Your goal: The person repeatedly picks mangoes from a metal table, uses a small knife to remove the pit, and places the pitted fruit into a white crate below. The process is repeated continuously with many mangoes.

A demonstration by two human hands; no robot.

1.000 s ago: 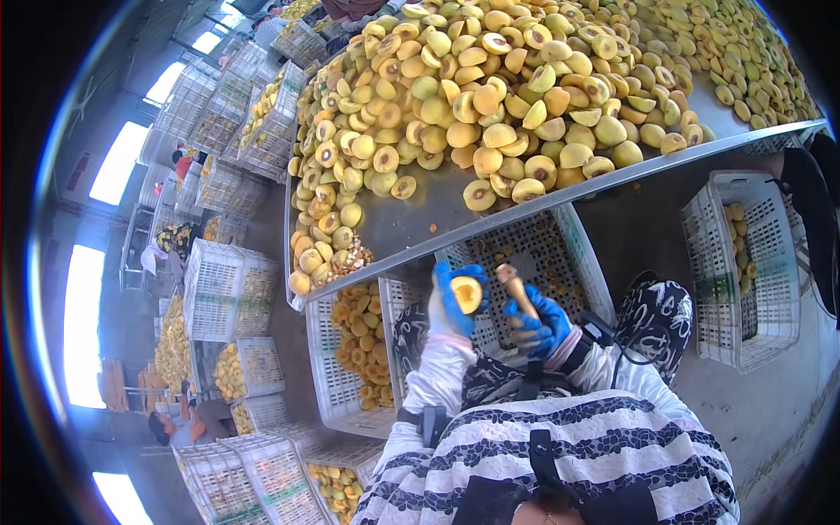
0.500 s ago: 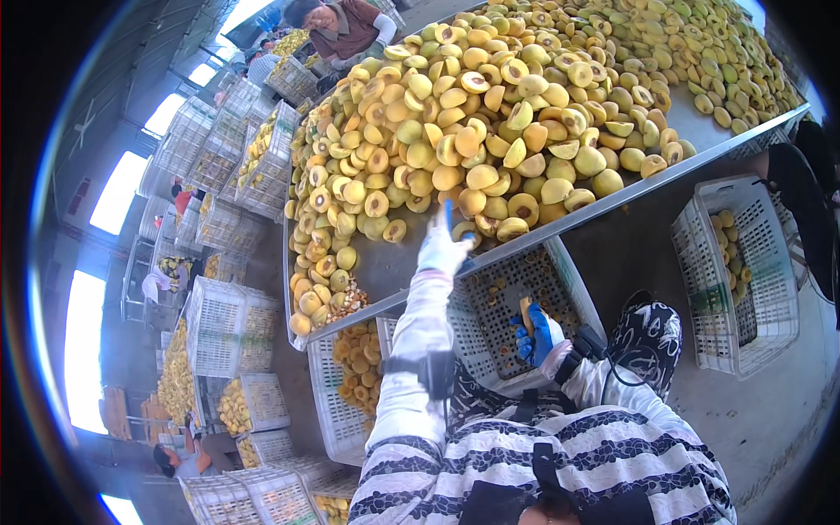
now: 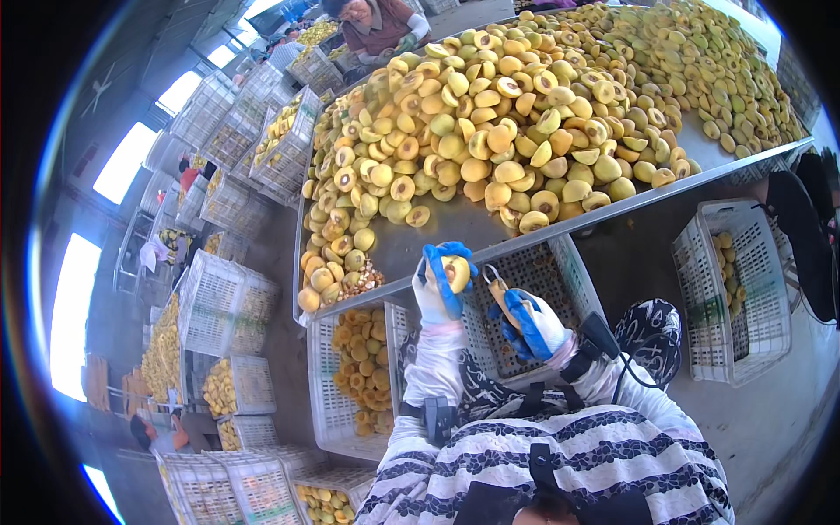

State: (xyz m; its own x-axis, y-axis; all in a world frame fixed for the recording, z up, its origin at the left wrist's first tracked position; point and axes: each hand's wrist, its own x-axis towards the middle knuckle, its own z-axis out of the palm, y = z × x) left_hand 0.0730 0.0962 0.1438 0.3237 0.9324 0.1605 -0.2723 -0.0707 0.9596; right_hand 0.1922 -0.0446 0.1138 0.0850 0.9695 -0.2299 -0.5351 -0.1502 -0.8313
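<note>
In my left hand [image 3: 436, 293], gloved in white and blue, is a halved yellow peach [image 3: 456, 273], the fingers wrapped round it with its cut side partly showing. My right hand [image 3: 535, 325], gloved alike, grips a pitting tool [image 3: 500, 294] with a wooden handle and a metal loop at its tip. That loop points toward the peach half, a small gap apart. Both hands are over the near edge of the metal table [image 3: 411, 249]. Beyond them spreads a large heap of halved peaches [image 3: 490, 140], some with brown pit centres showing.
Below my hands stands a white plastic crate [image 3: 573, 276]. Another crate [image 3: 325, 407] to its left holds pitted halves [image 3: 363, 359]. A small pile of pits [image 3: 360, 278] lies at the table's left corner. Rightward is a third crate [image 3: 700, 289]. A co-worker [image 3: 385, 31] works across the table.
My left hand has drawn back from the heap toward me with a peach half in it. My right hand has tilted the tool up toward it. The view has shifted slightly.
</note>
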